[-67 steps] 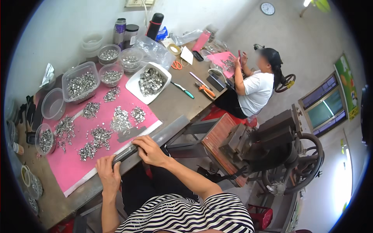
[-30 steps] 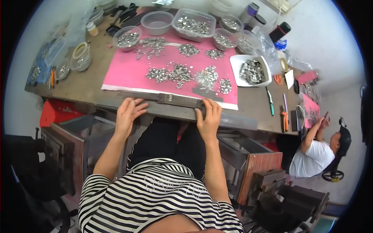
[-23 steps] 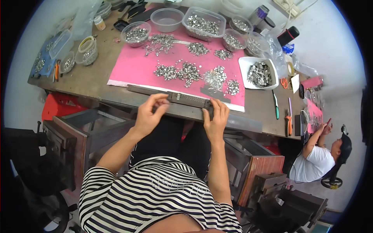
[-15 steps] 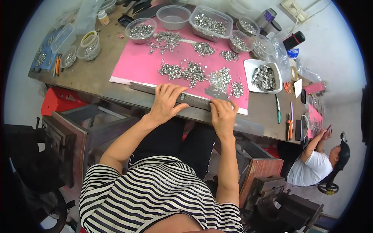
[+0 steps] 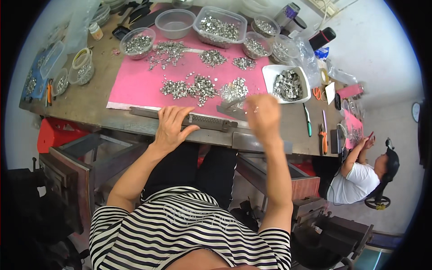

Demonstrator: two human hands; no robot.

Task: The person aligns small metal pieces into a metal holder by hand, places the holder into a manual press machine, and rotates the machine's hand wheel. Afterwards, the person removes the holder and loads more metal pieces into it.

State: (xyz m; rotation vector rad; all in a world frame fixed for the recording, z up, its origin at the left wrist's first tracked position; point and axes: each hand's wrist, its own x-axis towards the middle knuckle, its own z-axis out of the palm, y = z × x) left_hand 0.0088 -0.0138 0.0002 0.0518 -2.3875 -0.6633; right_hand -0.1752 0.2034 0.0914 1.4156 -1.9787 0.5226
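A long dark metal bar [image 5: 148, 113] with a row of small notches along its right part lies on the near edge of the table. My left hand [image 5: 168, 129] rests on it, fingers across the top and thumb stretched out along the near side. Motion blurs my right hand [image 5: 264, 117], raised off the bar's right end, with its fingertips smeared. Just left of it are a pile of small shiny metal pieces [image 5: 235, 89] and a thin dark metal strip [image 5: 227, 109] on the pink mat [image 5: 135, 85].
Several more piles of metal pieces [image 5: 202, 87] dot the mat. Behind them stand clear tubs [image 5: 175, 23]. A white square dish [image 5: 269, 85] of metal parts sits right, near pliers [image 5: 322, 137]. A flat metal plate [image 5: 252, 142] lies at the front edge. Another person [image 5: 357, 180] sits at right.
My right hand has lifted from the bar's right end and moved slightly away and to the right. My left hand stays on the bar. The whole view has shifted a little.
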